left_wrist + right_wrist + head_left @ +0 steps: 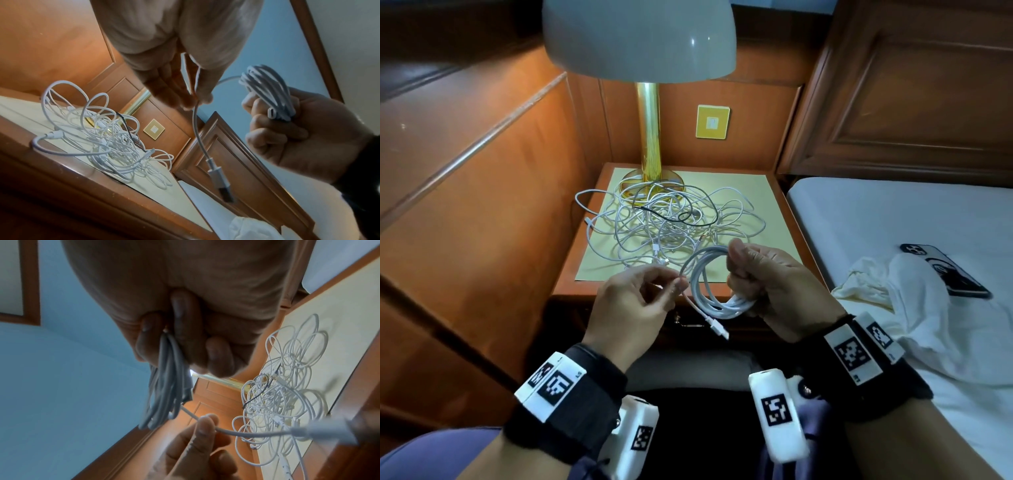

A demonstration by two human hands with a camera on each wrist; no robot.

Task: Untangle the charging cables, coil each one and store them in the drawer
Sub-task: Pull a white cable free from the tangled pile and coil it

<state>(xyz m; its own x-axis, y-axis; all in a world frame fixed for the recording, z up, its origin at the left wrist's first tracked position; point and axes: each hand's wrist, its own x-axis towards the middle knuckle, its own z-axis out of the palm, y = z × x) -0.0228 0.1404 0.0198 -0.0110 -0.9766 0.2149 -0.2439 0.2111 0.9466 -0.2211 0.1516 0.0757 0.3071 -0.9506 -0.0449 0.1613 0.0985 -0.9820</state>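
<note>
Nearest us, the right hand [767,281] is wrapped tight around a white coiled cable [714,284], held in the air just in front of the bench [804,240], while the left hand [640,298] pinches the loose tail between thumb and fingertips, its plug [717,328] dangling below. Only a short tail is left, so the smart play looks like one last turn laid flush on the bundle, or the tail wound around it, with the right fist firm so the loops don't spring. Just beyond, below the bench edge, sits the drawer [688,323], apparently closed. Farther back the tangled cables [667,226] sprawl across the bench, one dark strand among the white, right up against the lamp [649,137]. The left wrist view gives what the head view can't: a second connector [272,112] tucked into the bundle at the right fingers. The right wrist view shows the fingertip pinch [205,425] on the tail up close.
</note>
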